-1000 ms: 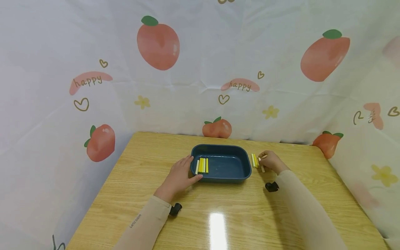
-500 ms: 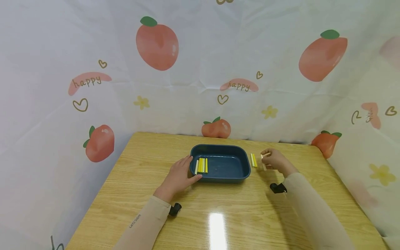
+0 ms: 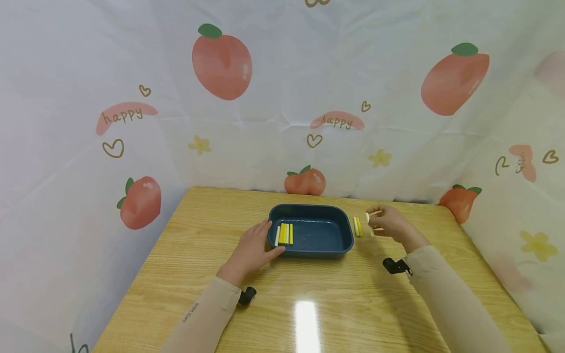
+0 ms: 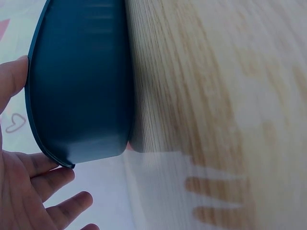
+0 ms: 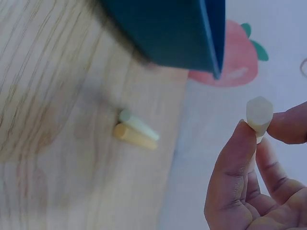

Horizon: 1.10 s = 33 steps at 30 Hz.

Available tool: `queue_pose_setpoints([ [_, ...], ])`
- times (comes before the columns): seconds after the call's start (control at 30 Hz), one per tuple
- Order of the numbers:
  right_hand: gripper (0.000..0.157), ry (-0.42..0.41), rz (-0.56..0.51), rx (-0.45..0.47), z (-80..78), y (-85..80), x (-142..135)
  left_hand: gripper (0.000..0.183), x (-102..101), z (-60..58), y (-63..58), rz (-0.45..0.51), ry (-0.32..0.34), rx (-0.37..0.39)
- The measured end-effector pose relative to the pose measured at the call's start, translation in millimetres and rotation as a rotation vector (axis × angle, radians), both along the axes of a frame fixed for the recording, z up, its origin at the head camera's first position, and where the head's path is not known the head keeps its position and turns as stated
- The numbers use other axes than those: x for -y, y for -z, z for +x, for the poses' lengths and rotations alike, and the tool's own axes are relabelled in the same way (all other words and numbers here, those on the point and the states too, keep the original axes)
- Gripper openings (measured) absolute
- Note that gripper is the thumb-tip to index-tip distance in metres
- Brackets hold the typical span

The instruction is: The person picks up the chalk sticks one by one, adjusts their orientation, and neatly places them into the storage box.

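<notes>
Between thumb and fingers my right hand pinches a white chalk stick, held to the right of the tray; its flat end faces the camera in the right wrist view. My left hand rests at the left end of a dark blue tray, fingers spread along its rim and thumb on the near edge. Several yellow and white chalk sticks lie side by side inside the tray's left end. On the table, just right of the tray, a white chalk stick lies beside a yellow chalk stick.
The wooden table meets a white fabric backdrop printed with peaches at the back and sides. Black wrist devices sit by both cuffs, the left device and the right device. A bright reflection shows on the near tabletop.
My right hand has moved slightly right and up, carrying the white chalk stick away from the two on the table. The left hand and tray stay in place.
</notes>
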State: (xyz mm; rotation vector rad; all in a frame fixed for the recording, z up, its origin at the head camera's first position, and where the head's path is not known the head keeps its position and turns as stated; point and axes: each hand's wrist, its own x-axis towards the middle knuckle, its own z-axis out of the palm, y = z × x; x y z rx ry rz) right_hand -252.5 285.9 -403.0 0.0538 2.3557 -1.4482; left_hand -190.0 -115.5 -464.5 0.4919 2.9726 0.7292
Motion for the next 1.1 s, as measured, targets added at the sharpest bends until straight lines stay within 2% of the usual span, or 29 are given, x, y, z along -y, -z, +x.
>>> queue_pose_setpoints([
  [0.43, 0.047, -0.069, -0.105, -0.035, 9.9, -24.0, 22.3, 0.094, -0.3, -1.1, 1.4, 0.003, -0.004, 0.007],
  [0.67, 0.051, -0.071, -0.147, -0.02, 12.3, -34.1, 37.5, 0.094, 0.6, -3.3, 4.5, 0.004, -0.006, 0.003],
  [1.1, 0.048, -0.064, -0.226, -0.001, 14.8, -55.4, 68.7, 0.093, -0.3, -1.5, 2.5, 0.01, -0.002, 0.004],
])
